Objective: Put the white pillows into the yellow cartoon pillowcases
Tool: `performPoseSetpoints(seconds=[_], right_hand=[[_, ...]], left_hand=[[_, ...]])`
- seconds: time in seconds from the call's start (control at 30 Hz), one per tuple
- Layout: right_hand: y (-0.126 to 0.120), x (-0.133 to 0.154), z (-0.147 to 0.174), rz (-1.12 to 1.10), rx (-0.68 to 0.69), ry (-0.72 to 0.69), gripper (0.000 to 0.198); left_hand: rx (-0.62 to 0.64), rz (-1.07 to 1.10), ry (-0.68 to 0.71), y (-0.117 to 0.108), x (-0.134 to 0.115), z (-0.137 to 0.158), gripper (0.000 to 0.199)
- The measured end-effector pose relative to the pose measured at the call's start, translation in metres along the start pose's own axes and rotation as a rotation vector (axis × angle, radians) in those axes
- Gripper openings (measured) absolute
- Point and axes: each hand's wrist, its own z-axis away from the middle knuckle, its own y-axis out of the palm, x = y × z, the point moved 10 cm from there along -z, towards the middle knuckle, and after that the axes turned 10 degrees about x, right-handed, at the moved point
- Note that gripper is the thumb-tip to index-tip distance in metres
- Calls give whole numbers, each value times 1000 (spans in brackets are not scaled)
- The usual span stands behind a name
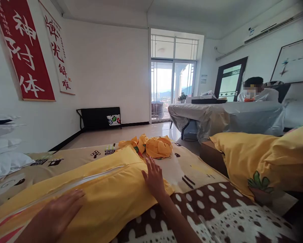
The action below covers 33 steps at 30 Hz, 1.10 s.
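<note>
A long yellow pillow (111,199) lies across the patterned blanket (191,168) in front of me. A pale strip, perhaps a zip or a gap showing white, runs along its upper side. My left hand (62,209) rests flat on the near left part of the cover, fingers stretched out. At the pillow's right end is my right hand (153,177), open with its fingers apart, touching the yellow cloth. Just beyond my right fingertips sits a bunched orange-yellow cloth bundle (158,147), with more crumpled cloth (140,143) to its left.
White pillows (7,165) are stacked at the left edge. On the right, another yellow pillow (247,152) with a plant print lies over a brown box (213,158). Farther back, a person (262,91) sits behind a plastic-covered table (252,116). A black folded frame (98,118) leans by the wall.
</note>
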Motion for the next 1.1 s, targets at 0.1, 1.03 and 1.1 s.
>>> performPoseSetpoints(seconds=[0.1,1.03,1.1], right_hand=[[27,49,15,-91,71,-264,58],[35,-39,6,64,451,129,27],[46,-24,10,42,508,75,21]], left_hand=[[150,51,192,28,-57,-51,48],[475,-24,96,49,-40,-117,32],[454,-4,88,51,-34,-116,38]])
